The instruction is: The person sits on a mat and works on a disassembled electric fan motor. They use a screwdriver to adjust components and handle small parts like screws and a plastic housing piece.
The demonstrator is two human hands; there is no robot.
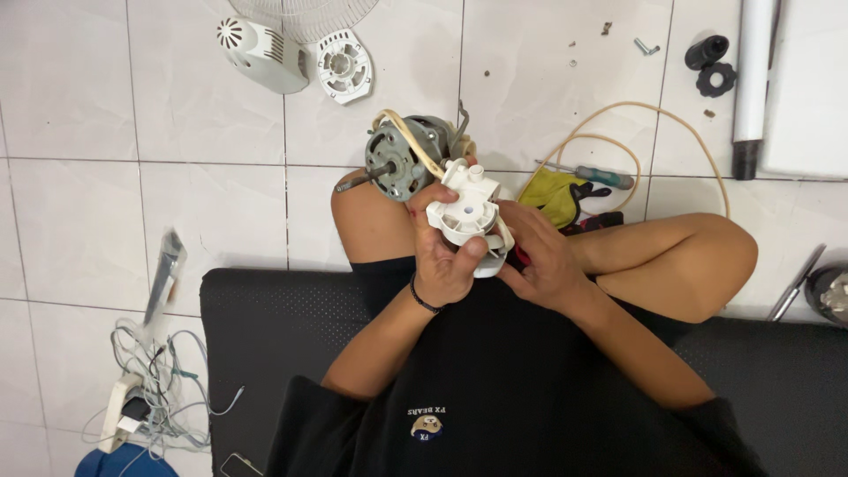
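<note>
1. Left hand and right hand sit together, both clasped on a white plastic housing above the lap.
2. Just beyond, touching it, the grey fan motor with cream cord.
3. Farther: green-handled screwdriver, white fan casing on tiles.

Home repair spot, white tiled floor, screwdriver, scattered fan parts

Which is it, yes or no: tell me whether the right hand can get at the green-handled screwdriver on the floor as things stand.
Probably yes, but not at once. The right hand is gripping the white plastic housing together with the left hand. The screwdriver lies on open tile just beyond it, with only the yellow cloth nearby.
</note>
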